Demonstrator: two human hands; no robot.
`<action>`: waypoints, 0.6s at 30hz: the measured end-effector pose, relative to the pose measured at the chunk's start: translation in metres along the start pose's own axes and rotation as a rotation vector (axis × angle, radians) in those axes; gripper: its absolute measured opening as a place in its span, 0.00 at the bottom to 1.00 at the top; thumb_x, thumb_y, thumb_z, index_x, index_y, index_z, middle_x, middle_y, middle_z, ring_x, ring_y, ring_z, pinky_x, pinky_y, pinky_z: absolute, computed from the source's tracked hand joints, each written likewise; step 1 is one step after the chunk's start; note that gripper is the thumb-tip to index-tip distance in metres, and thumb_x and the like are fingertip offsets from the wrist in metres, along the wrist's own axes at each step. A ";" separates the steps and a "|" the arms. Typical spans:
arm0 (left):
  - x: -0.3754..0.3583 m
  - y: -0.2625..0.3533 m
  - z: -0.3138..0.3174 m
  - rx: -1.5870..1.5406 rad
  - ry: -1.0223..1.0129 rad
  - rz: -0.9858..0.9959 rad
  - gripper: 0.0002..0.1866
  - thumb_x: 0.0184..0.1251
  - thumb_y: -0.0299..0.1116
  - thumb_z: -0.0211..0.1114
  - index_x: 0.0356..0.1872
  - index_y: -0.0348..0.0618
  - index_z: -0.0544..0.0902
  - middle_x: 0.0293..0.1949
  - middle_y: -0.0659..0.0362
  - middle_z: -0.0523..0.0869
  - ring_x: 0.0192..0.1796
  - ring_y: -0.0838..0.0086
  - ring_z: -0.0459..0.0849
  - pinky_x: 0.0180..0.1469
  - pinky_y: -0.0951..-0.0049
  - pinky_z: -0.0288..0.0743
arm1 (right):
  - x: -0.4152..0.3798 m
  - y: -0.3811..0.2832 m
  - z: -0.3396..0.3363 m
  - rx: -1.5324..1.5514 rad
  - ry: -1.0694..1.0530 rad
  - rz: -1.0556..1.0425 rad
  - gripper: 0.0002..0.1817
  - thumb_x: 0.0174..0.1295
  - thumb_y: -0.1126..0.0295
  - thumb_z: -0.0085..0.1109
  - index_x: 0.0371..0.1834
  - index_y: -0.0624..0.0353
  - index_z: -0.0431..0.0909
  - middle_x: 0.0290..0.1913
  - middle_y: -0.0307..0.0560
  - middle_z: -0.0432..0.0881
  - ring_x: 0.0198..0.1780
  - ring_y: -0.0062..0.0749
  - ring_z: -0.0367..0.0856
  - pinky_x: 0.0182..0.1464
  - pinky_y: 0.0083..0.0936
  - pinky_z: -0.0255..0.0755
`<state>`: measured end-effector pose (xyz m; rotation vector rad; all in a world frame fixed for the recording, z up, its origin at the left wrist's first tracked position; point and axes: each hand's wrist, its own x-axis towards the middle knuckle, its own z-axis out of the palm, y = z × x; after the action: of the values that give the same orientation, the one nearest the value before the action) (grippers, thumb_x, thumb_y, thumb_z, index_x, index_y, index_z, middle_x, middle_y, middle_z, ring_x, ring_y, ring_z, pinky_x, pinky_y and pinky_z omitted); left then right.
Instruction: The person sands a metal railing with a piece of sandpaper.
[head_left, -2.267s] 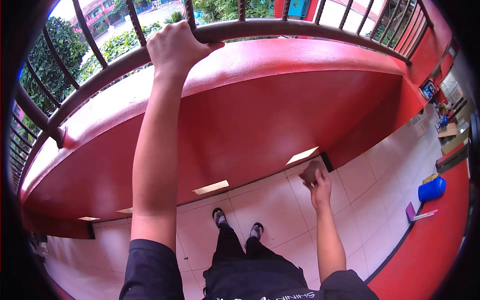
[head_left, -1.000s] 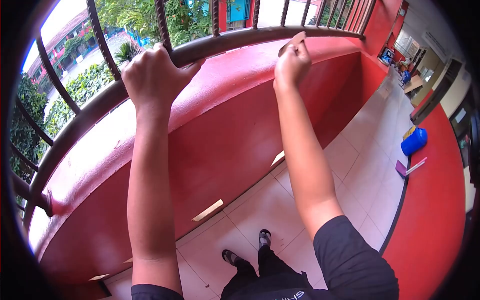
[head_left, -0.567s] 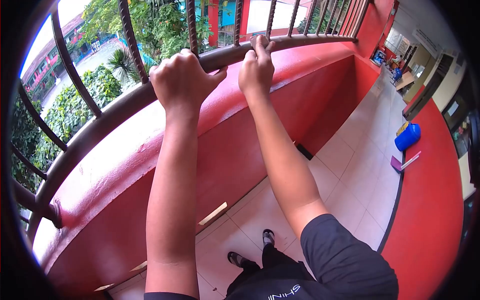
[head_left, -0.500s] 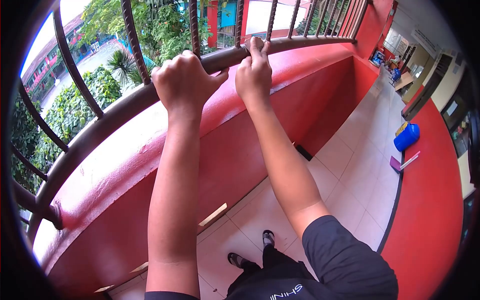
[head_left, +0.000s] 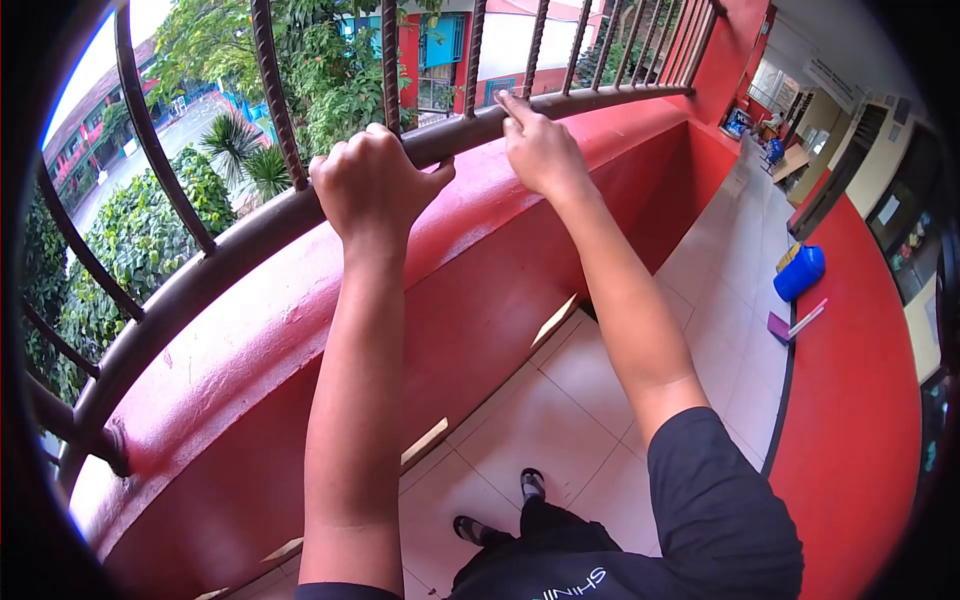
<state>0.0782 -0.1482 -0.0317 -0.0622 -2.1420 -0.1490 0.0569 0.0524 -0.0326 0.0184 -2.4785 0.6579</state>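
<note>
- The left hand (head_left: 372, 190) was wrapped tight around the brown metal rail (head_left: 250, 225) that curved along the top of the red wall (head_left: 440, 290).
- The right hand (head_left: 540, 150) lay on the same rail further along, forefinger stretched out flat; whether it held anything beneath could not be told.
- Twisted upright bars (head_left: 390, 65) rose from the rail just beside both hands, closing off the far side, with green bushes (head_left: 130, 240) beyond.
- The wall's top was smooth, rounded and glossy, with narrow slots (head_left: 425, 443) at its foot.
- The pale tiled floor (head_left: 720, 290) ran open to the right, where a blue container (head_left: 800, 270) and a purple dustpan (head_left: 780, 325) sat against a red edge, well apart from the person's sandalled feet (head_left: 500, 505).
</note>
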 end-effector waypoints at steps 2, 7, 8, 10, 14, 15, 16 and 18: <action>0.001 0.000 -0.001 0.001 0.048 0.021 0.34 0.37 0.71 0.80 0.23 0.48 0.84 0.22 0.59 0.87 0.27 0.66 0.89 0.37 0.64 0.80 | 0.005 0.001 0.007 -0.010 0.047 -0.082 0.26 0.80 0.49 0.46 0.78 0.37 0.73 0.67 0.63 0.80 0.67 0.62 0.79 0.72 0.46 0.71; -0.001 0.000 0.001 -0.029 0.010 0.008 0.34 0.37 0.71 0.81 0.23 0.47 0.84 0.22 0.59 0.87 0.27 0.66 0.89 0.38 0.63 0.79 | 0.014 0.013 -0.005 0.058 0.029 -0.016 0.28 0.82 0.43 0.40 0.72 0.43 0.80 0.57 0.59 0.87 0.60 0.61 0.84 0.62 0.53 0.78; 0.001 -0.001 0.002 -0.030 0.016 0.000 0.34 0.38 0.71 0.81 0.23 0.47 0.84 0.22 0.59 0.87 0.27 0.66 0.89 0.39 0.63 0.79 | 0.011 0.013 0.006 0.021 0.041 -0.106 0.28 0.82 0.43 0.39 0.71 0.42 0.80 0.57 0.57 0.88 0.60 0.59 0.85 0.61 0.52 0.78; 0.002 -0.001 0.000 -0.023 0.031 0.002 0.34 0.38 0.71 0.81 0.23 0.48 0.84 0.22 0.60 0.87 0.28 0.66 0.89 0.39 0.63 0.79 | 0.001 0.007 0.007 -0.021 0.042 -0.169 0.28 0.82 0.43 0.39 0.71 0.41 0.80 0.57 0.56 0.88 0.60 0.58 0.85 0.60 0.51 0.80; 0.002 0.000 -0.002 -0.012 -0.009 0.007 0.36 0.39 0.73 0.78 0.25 0.45 0.87 0.25 0.57 0.89 0.28 0.64 0.90 0.37 0.63 0.81 | 0.018 0.033 0.002 0.079 0.111 -0.092 0.27 0.82 0.43 0.39 0.73 0.35 0.78 0.57 0.56 0.88 0.59 0.62 0.85 0.62 0.53 0.79; 0.002 -0.001 -0.002 -0.012 -0.005 0.002 0.36 0.39 0.73 0.78 0.25 0.45 0.87 0.25 0.57 0.89 0.28 0.64 0.90 0.37 0.63 0.81 | 0.009 0.023 0.003 -0.006 0.034 -0.029 0.27 0.82 0.41 0.37 0.75 0.30 0.75 0.56 0.55 0.88 0.57 0.63 0.85 0.62 0.55 0.79; 0.002 -0.001 -0.002 -0.013 0.000 0.004 0.36 0.39 0.73 0.77 0.25 0.45 0.87 0.25 0.57 0.89 0.28 0.64 0.90 0.37 0.63 0.81 | -0.002 0.020 0.007 0.023 0.042 -0.108 0.27 0.82 0.41 0.37 0.76 0.29 0.74 0.55 0.58 0.88 0.56 0.64 0.86 0.61 0.56 0.79; 0.002 0.000 0.000 -0.016 0.000 0.006 0.36 0.40 0.73 0.77 0.25 0.45 0.87 0.25 0.57 0.89 0.28 0.64 0.90 0.37 0.63 0.81 | -0.006 0.021 -0.001 -0.043 -0.012 -0.092 0.26 0.82 0.40 0.35 0.78 0.23 0.70 0.51 0.64 0.88 0.55 0.65 0.86 0.58 0.58 0.81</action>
<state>0.0772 -0.1480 -0.0296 -0.0781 -2.1405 -0.1620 0.0596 0.0702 -0.0444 0.1192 -2.4857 0.5671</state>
